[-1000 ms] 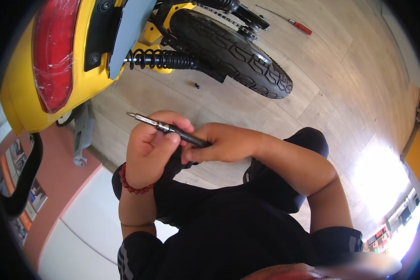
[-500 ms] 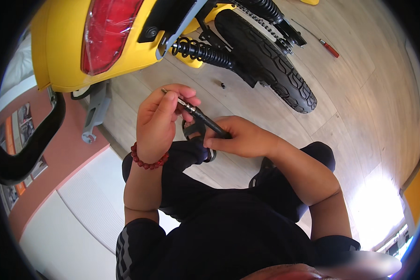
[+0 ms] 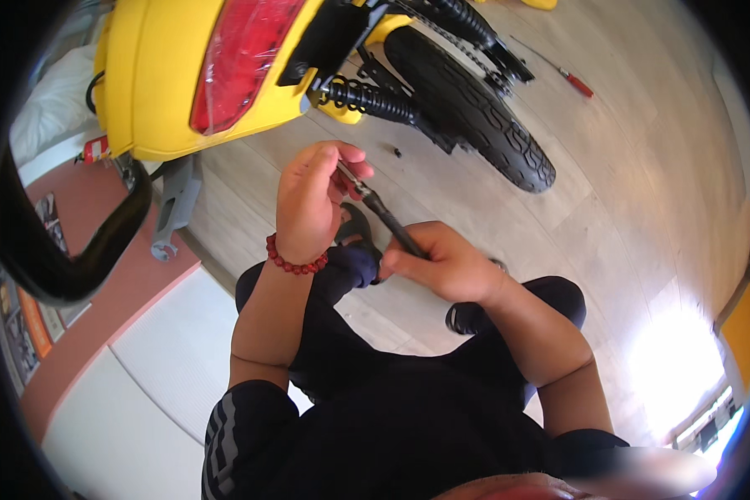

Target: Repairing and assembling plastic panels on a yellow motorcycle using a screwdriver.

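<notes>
Head view. The left hand (image 3: 308,204) is curled around the upper end of a slim black tool (image 3: 383,215), fingers folded over its metal tip; a red bead bracelet (image 3: 295,262) sits on that wrist. The right hand (image 3: 441,267) grasps the lower end of the same tool, thumb and fingers closed on the handle. The tool runs diagonally between the two hands, held in the air above the person's knees and clear of the floor.

Beyond the left hand, close by, stands the yellow scooter (image 3: 158,75) with its red tail lamp (image 3: 241,58), coil spring (image 3: 366,96) and rear tyre (image 3: 475,108). A small dark part (image 3: 398,153), possibly a screw, lies on the wooden floor (image 3: 625,208) just past the left fingertips. A red-handled screwdriver (image 3: 568,77) lies well beyond the right hand, past the tyre.

Hazards, as judged from this position:
- The left fingers hide the tip. If a bit or fitting there is loose, it could drop, roll and be lost under the scooter.
- Opposed twisting or pulling could make one hand slip, driving the metal end into the left palm.
- The small dark part lies where a shifting foot or knee could knock it away.
- The tip's condition cannot be confirmed; it is covered.
</notes>
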The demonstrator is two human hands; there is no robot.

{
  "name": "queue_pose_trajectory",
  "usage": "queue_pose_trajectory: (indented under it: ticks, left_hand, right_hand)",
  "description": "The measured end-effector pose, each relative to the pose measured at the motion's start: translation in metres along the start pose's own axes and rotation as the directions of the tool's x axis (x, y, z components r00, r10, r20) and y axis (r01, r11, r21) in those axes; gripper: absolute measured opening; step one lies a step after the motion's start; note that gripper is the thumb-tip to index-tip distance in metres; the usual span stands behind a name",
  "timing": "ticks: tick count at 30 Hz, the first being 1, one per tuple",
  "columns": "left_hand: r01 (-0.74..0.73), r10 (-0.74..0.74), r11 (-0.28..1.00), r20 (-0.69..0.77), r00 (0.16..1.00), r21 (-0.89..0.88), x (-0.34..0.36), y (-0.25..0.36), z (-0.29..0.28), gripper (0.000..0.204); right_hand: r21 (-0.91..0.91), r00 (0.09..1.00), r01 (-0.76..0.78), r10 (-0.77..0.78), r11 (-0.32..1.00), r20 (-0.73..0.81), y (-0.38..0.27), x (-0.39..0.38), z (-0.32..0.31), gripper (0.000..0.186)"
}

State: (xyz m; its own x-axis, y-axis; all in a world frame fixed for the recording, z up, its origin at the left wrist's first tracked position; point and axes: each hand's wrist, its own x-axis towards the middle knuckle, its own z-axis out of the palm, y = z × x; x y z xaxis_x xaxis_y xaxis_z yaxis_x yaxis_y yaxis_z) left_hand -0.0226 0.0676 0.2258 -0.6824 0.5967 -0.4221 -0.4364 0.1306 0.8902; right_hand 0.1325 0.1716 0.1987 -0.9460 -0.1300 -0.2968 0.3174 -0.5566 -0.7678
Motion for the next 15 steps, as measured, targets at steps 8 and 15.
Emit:
queue_pose_trajectory:
  ticks: [8,15]
  left_hand:
    - [0.388,-0.414,0.898,-0.104,0.904,-0.208,-0.018,-0.047,-0.003,0.028]
    - [0.560,-0.602,0.776,-0.071,0.796,-0.291,-0.078,-0.118,-0.007,0.048]
  right_hand:
    - [0.148,0.928,-0.268,0.296,0.952,-0.225,-0.003,-0.008,0.064,0.027]
    - [0.009,0.825,-0.408,0.373,0.913,-0.424,0.073,-0.041,0.070,0.049]
